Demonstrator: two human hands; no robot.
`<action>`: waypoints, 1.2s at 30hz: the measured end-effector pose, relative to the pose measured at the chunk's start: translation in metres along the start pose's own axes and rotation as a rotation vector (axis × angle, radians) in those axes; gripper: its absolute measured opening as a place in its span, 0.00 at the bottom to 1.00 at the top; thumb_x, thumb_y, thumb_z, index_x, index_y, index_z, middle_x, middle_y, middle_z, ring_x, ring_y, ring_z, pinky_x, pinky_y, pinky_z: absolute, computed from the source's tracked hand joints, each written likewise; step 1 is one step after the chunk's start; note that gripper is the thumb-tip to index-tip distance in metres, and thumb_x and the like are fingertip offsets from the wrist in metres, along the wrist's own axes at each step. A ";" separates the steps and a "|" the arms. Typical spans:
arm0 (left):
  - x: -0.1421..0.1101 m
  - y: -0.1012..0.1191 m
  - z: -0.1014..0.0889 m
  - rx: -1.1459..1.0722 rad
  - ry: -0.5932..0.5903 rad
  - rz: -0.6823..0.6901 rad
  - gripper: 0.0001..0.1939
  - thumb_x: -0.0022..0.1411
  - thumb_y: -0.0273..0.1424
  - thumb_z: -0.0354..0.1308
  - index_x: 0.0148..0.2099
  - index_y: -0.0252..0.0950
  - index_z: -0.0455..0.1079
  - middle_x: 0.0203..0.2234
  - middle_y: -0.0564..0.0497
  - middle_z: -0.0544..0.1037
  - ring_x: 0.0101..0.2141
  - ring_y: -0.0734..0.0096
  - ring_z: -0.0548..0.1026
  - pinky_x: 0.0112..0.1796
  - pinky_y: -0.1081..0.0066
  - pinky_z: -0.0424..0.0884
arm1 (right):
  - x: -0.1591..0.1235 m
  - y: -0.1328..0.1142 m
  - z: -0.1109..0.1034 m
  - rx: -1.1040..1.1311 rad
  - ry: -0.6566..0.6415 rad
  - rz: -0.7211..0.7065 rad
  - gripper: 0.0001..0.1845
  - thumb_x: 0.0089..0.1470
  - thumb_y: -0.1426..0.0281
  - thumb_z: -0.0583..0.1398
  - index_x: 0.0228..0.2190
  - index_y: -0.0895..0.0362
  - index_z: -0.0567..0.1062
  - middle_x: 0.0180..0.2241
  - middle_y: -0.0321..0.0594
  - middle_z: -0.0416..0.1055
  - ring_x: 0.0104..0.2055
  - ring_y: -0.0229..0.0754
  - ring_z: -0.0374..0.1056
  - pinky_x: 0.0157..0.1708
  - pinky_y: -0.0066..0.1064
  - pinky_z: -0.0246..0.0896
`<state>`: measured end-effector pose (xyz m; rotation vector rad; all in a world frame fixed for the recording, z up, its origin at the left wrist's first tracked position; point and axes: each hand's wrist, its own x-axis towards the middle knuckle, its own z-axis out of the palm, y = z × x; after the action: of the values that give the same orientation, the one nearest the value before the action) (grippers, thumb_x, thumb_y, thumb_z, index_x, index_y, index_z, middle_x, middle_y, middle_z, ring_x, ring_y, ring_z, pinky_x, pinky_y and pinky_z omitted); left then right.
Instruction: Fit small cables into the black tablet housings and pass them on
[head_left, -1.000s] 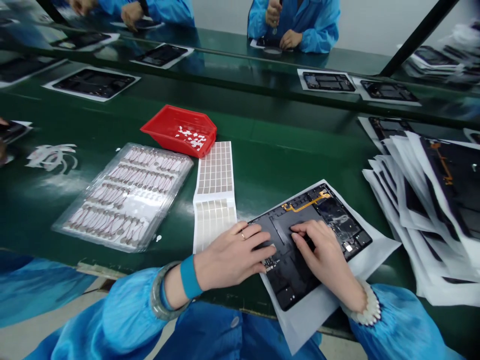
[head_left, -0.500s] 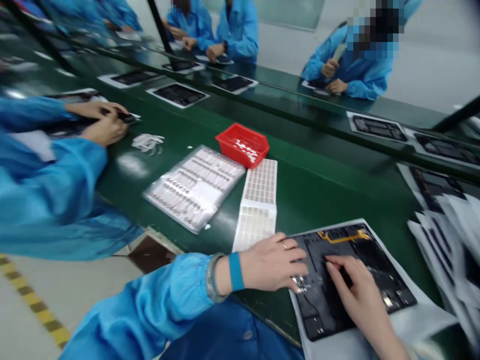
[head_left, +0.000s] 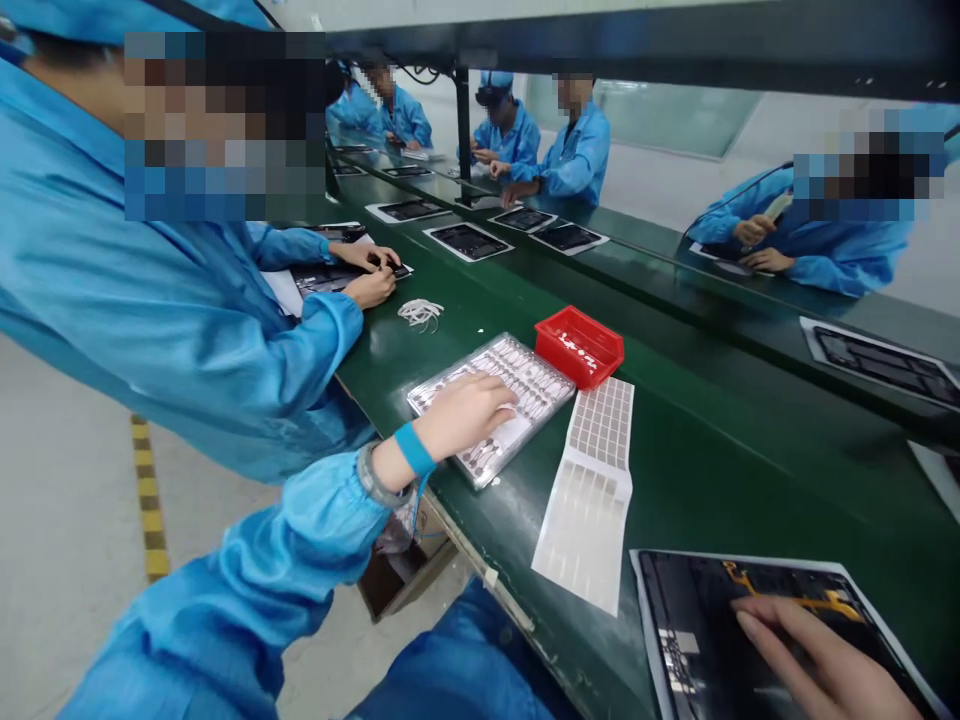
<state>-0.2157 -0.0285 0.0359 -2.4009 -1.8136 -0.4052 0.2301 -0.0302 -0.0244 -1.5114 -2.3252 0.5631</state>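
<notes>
My left hand (head_left: 469, 410) is over a clear plastic tray (head_left: 544, 408) of small parts with thin pale leads, laid in rows. Its fingers are bent and close together; whatever the tips hold is hidden. My right hand (head_left: 821, 655) is at the lower right, above a black device panel (head_left: 709, 640) with an orange flat cable (head_left: 834, 605). Thumb and forefinger are pinched, with nothing I can make out between them. White paper shows under the panel. A sheet of small stickers (head_left: 589, 490) lies between my hands.
A red bin (head_left: 577, 345) with small white pieces stands behind the sticker sheet. White strips (head_left: 421, 313) lie in a pile near a co-worker's hands (head_left: 371, 275) on the left. More black panels (head_left: 466, 241) lie along the green bench, where other people sit opposite.
My left hand has moved left from the black panel to the plastic tray. My right hand stays over the panel, still pinched. The view has turned left and up.
</notes>
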 end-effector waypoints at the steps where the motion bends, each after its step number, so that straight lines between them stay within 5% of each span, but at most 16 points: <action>1: 0.006 -0.002 0.005 0.012 -0.020 0.010 0.08 0.65 0.32 0.55 0.41 0.34 0.72 0.35 0.47 0.76 0.38 0.62 0.74 0.40 0.66 0.66 | 0.008 -0.016 -0.003 -0.009 -0.028 -0.039 0.19 0.50 0.49 0.57 0.32 0.48 0.77 0.34 0.40 0.78 0.33 0.48 0.75 0.31 0.33 0.72; 6: 0.026 0.004 0.020 0.042 -0.084 0.064 0.11 0.63 0.31 0.56 0.29 0.34 0.73 0.27 0.49 0.75 0.31 0.67 0.74 0.33 0.70 0.65 | 0.037 -0.093 -0.008 -0.045 -0.111 -0.229 0.15 0.57 0.55 0.53 0.31 0.49 0.74 0.31 0.37 0.77 0.30 0.43 0.74 0.26 0.28 0.69; 13: 0.029 0.006 0.023 0.039 0.003 0.033 0.07 0.60 0.25 0.57 0.29 0.32 0.70 0.28 0.46 0.74 0.32 0.65 0.74 0.36 0.68 0.65 | 0.075 -0.156 -0.001 -0.015 -0.228 -0.355 0.13 0.60 0.64 0.52 0.28 0.51 0.72 0.27 0.35 0.74 0.28 0.40 0.70 0.26 0.29 0.63; 17: 0.028 0.001 0.017 0.008 0.137 -0.090 0.08 0.64 0.27 0.52 0.32 0.33 0.69 0.30 0.46 0.75 0.34 0.66 0.74 0.36 0.69 0.66 | 0.110 -0.186 0.013 0.212 -0.314 -0.265 0.14 0.58 0.64 0.53 0.23 0.55 0.71 0.22 0.34 0.70 0.25 0.37 0.66 0.26 0.28 0.59; 21: 0.017 0.002 0.004 -0.066 0.301 -0.217 0.09 0.67 0.28 0.48 0.36 0.34 0.68 0.32 0.49 0.74 0.34 0.68 0.73 0.35 0.71 0.67 | 0.138 -0.213 0.037 0.732 -0.441 0.063 0.12 0.52 0.61 0.59 0.24 0.57 0.73 0.24 0.37 0.69 0.21 0.33 0.60 0.16 0.24 0.52; 23: 0.007 0.010 0.000 -0.110 0.358 -0.236 0.09 0.67 0.28 0.48 0.35 0.35 0.67 0.31 0.51 0.74 0.33 0.71 0.73 0.35 0.72 0.67 | 0.149 -0.225 0.047 1.037 -0.509 0.229 0.12 0.49 0.60 0.61 0.28 0.57 0.74 0.29 0.39 0.71 0.21 0.32 0.60 0.14 0.22 0.49; 26: -0.009 0.027 0.002 -0.162 0.409 -0.244 0.09 0.66 0.28 0.49 0.34 0.36 0.67 0.29 0.53 0.73 0.31 0.72 0.73 0.33 0.73 0.67 | 0.158 -0.237 0.059 1.280 -0.531 0.292 0.14 0.46 0.58 0.63 0.30 0.57 0.74 0.32 0.40 0.72 0.24 0.32 0.62 0.16 0.21 0.51; 32: -0.032 0.044 0.012 -0.196 0.429 -0.213 0.11 0.66 0.30 0.49 0.31 0.36 0.68 0.26 0.54 0.73 0.28 0.73 0.73 0.31 0.74 0.68 | 0.156 -0.241 0.069 1.226 -0.455 0.205 0.17 0.40 0.57 0.66 0.26 0.57 0.72 0.24 0.34 0.67 0.26 0.34 0.63 0.21 0.23 0.55; 36: -0.035 0.042 0.013 -0.157 0.484 -0.160 0.11 0.69 0.31 0.46 0.42 0.36 0.70 0.35 0.48 0.75 0.36 0.68 0.74 0.38 0.69 0.70 | 0.155 -0.239 0.065 1.068 -0.341 0.112 0.14 0.42 0.60 0.65 0.22 0.58 0.72 0.19 0.32 0.65 0.21 0.31 0.58 0.19 0.24 0.48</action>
<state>-0.1829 -0.0695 0.0175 -2.0046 -1.7954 -1.0747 -0.0510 0.0146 0.0407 -1.0280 -1.5836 1.8196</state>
